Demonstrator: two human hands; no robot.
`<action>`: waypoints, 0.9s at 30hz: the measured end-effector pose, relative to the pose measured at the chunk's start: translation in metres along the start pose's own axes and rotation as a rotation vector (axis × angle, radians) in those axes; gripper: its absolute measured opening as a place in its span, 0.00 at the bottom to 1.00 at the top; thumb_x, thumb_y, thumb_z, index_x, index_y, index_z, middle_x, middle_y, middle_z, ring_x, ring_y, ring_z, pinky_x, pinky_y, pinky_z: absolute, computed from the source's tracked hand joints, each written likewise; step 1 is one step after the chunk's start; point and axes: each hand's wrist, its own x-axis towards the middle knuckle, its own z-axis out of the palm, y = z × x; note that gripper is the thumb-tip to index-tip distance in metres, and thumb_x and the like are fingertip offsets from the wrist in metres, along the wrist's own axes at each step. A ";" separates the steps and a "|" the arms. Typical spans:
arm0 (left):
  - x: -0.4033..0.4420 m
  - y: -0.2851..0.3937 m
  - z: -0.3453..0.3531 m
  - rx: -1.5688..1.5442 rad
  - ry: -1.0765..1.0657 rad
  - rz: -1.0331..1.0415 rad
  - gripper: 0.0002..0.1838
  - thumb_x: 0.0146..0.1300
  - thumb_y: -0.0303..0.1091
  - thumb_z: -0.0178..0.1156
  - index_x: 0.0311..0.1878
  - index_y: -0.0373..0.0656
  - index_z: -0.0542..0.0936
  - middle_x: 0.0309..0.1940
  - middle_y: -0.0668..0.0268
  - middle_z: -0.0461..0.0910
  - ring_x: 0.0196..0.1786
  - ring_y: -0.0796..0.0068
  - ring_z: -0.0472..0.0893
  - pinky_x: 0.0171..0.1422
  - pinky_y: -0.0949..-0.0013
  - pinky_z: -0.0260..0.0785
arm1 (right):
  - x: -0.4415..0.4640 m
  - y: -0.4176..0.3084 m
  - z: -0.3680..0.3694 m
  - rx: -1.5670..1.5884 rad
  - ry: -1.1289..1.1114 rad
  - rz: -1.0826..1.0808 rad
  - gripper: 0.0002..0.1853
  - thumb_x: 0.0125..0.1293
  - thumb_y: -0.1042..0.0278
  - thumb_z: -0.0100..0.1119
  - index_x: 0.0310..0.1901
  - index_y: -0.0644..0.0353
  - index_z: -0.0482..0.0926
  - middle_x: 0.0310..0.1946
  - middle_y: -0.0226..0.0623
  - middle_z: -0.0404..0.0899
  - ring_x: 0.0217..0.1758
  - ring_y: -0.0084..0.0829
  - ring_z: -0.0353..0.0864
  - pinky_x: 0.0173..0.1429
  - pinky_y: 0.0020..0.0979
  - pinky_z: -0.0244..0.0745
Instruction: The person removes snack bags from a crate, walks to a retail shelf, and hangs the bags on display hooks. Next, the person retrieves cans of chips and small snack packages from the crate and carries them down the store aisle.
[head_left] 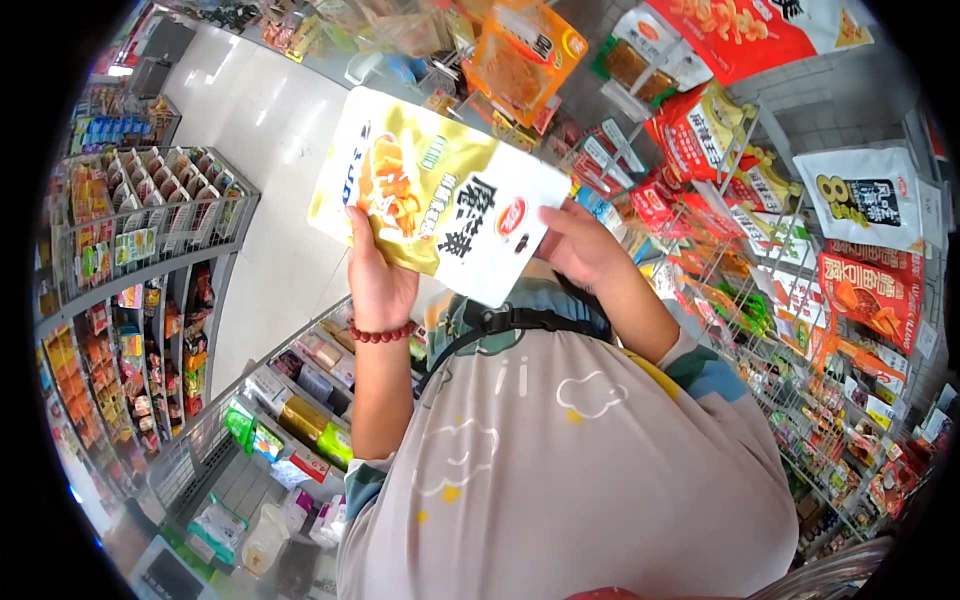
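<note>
A yellow and white snack bag (pixel 440 195) with pictured food and large black characters is held up in front of my body, tilted. My left hand (pixel 383 285), with a red bead bracelet (pixel 383 333) at the wrist, grips its lower edge, thumb on the printed face and fingers behind it. At the white end, near the red logo and hang hole, my right hand (pixel 583 245) pinches the edge. The fingers of both hands are largely hidden behind the bag.
To the right, a wire rack (pixel 765 225) carries many hanging snack packets, among them a white packet (pixel 862 195) and a red packet (pixel 870 295). An orange packet (pixel 522 60) hangs just beyond the bag. Stocked shelves (pixel 150 215) stand left across a tiled floor (pixel 260 130).
</note>
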 end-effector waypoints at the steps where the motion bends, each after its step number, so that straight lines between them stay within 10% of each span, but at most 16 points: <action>1: -0.002 -0.002 0.000 -0.162 -0.015 -0.017 0.28 0.82 0.49 0.44 0.75 0.39 0.63 0.72 0.58 0.70 0.73 0.62 0.72 0.76 0.54 0.68 | 0.003 0.001 0.001 0.180 -0.082 0.044 0.23 0.73 0.67 0.61 0.67 0.59 0.72 0.61 0.39 0.81 0.63 0.36 0.82 0.67 0.46 0.77; 10: -0.031 0.006 -0.027 -0.014 -0.174 -0.095 0.26 0.80 0.33 0.47 0.77 0.39 0.60 0.73 0.57 0.67 0.75 0.58 0.67 0.77 0.47 0.63 | 0.014 0.039 0.028 -0.341 0.221 -0.159 0.21 0.72 0.73 0.63 0.65 0.61 0.74 0.59 0.34 0.81 0.60 0.27 0.81 0.65 0.34 0.77; 17: -0.037 0.045 -0.125 -0.195 -0.576 -0.240 0.58 0.66 0.74 0.49 0.82 0.36 0.46 0.83 0.51 0.47 0.84 0.50 0.50 0.84 0.42 0.45 | -0.005 -0.004 0.065 -0.610 0.350 -0.311 0.18 0.68 0.66 0.70 0.57 0.63 0.82 0.49 0.32 0.87 0.51 0.23 0.85 0.57 0.29 0.78; 22: -0.020 0.060 -0.116 0.089 -0.494 -0.330 0.32 0.73 0.32 0.60 0.75 0.36 0.62 0.69 0.58 0.73 0.68 0.64 0.75 0.72 0.56 0.69 | -0.007 -0.018 0.099 -0.879 0.275 -0.231 0.19 0.67 0.63 0.71 0.55 0.64 0.84 0.47 0.32 0.87 0.48 0.20 0.84 0.54 0.26 0.78; 27: -0.014 0.065 -0.076 0.355 -0.463 -0.220 0.25 0.71 0.27 0.63 0.69 0.38 0.70 0.57 0.63 0.80 0.56 0.73 0.82 0.53 0.66 0.80 | -0.015 -0.041 0.131 -0.831 0.295 -0.156 0.23 0.68 0.62 0.70 0.60 0.64 0.80 0.50 0.33 0.86 0.51 0.21 0.84 0.57 0.27 0.77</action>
